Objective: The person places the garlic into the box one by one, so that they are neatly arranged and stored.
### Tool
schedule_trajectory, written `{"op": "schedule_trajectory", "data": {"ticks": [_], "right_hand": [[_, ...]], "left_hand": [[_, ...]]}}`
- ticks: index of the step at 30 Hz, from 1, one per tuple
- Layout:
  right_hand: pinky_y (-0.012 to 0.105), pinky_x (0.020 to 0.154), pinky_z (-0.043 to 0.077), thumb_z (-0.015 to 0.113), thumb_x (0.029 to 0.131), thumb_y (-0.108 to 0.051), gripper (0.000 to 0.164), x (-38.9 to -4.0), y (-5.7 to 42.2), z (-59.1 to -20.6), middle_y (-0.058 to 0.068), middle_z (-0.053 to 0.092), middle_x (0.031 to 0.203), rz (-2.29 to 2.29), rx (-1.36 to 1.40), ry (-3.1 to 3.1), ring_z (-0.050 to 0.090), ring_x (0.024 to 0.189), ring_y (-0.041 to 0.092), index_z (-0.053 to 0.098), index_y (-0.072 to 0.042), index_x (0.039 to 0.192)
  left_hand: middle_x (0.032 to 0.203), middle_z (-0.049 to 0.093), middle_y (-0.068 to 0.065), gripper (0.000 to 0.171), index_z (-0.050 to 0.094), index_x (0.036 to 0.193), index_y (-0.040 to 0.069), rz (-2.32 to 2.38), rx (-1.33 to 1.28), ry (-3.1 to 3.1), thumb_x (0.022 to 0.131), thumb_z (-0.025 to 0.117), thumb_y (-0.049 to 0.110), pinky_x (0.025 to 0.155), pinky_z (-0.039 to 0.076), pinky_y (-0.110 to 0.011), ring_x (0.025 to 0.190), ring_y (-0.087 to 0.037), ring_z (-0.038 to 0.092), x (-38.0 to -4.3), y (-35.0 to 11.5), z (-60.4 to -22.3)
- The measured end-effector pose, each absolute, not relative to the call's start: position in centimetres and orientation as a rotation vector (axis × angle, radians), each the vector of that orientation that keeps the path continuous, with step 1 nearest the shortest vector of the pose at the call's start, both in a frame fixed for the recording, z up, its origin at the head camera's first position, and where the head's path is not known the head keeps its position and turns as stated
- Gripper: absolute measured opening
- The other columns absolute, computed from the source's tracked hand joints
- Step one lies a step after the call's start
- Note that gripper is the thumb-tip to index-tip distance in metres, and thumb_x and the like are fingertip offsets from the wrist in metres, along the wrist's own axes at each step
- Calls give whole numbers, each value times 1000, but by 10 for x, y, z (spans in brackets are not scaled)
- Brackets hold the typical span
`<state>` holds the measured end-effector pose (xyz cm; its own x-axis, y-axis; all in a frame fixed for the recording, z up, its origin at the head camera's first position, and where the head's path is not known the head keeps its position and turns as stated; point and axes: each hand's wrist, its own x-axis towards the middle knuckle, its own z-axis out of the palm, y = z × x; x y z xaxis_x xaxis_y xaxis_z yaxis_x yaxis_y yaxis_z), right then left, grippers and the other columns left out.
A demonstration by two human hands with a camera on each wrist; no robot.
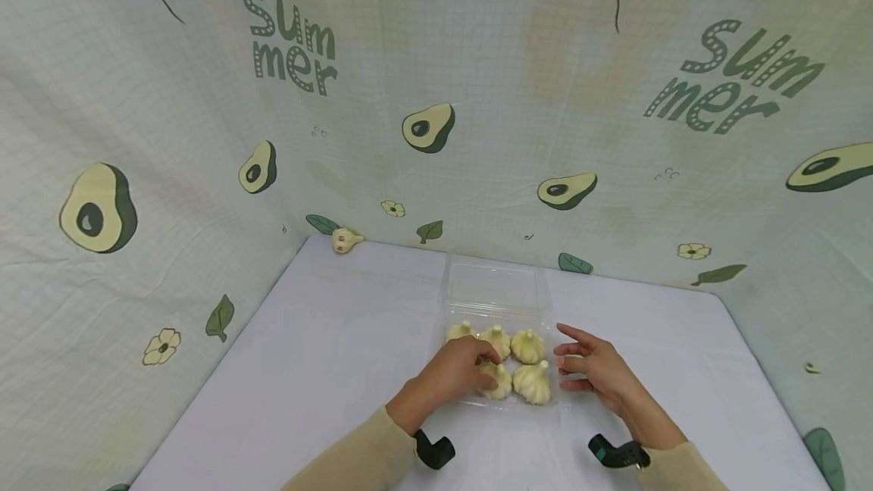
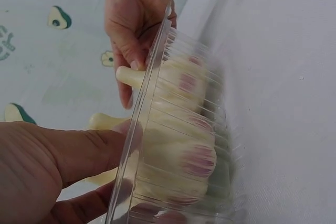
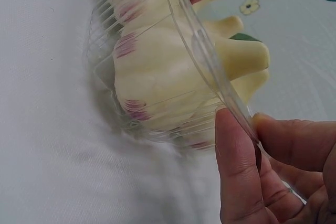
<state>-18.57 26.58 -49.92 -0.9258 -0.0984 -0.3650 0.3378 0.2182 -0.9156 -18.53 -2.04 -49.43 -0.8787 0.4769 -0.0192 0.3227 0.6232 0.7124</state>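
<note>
A clear plastic container (image 1: 470, 401) holds several pale garlic bulbs with purple-streaked bottoms. My left hand (image 1: 458, 371) reaches over its left side, thumb and fingers pinching a garlic bulb (image 1: 502, 383) in the near row. In the left wrist view its thumb (image 2: 89, 153) overlaps the rim beside the stems. At the container's right edge is my right hand (image 1: 600, 370). The right wrist view shows its thumb and a finger (image 3: 236, 166) on either side of the clear rim, pinching it. Another garlic bulb (image 1: 532, 383) sits beside the pinched one, near the right hand.
The container's clear lid (image 1: 494, 279) lies folded back behind it. One loose garlic bulb (image 1: 344, 240) rests at the table's far left corner. A printed cloth (image 1: 477, 59) hangs behind and beside the white table (image 1: 327, 332). Both wrists wear black devices (image 1: 434, 451).
</note>
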Motion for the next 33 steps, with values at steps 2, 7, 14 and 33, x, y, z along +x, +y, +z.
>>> {"op": "schedule_trajectory", "data": {"ticks": [2,7,14,33], "right_hand": [[37,74,65,67,99,-1,74,-186,265,-499,16,62,125,-1757,222,2152,67,95,23,33,-8,165],[36,74,65,67,100,-2,74,-186,265,-499,17,62,127,-1757,223,2150,67,95,23,33,-8,165],[37,74,65,67,99,-1,73,-186,264,-498,18,62,128,-1746,240,2164,67,95,23,34,-7,165],[39,73,65,69,98,-2,76,-189,265,-500,16,63,126,-1749,258,2166,68,94,22,33,-7,165]], "left_hand": [[99,73,10,28,79,108,17,1105,653,2634,83,90,15,80,51,-23,92,-11,63,-185,-22,-494],[102,73,9,27,77,108,20,1143,640,2613,84,90,17,83,52,-26,98,-14,65,-186,-25,-492],[109,74,10,26,77,109,23,1225,594,2581,86,89,20,84,55,-26,104,-16,70,-189,-28,-495],[124,73,3,29,75,122,22,1563,468,2545,95,81,30,89,59,-37,118,-21,67,-210,-67,-471]]}}
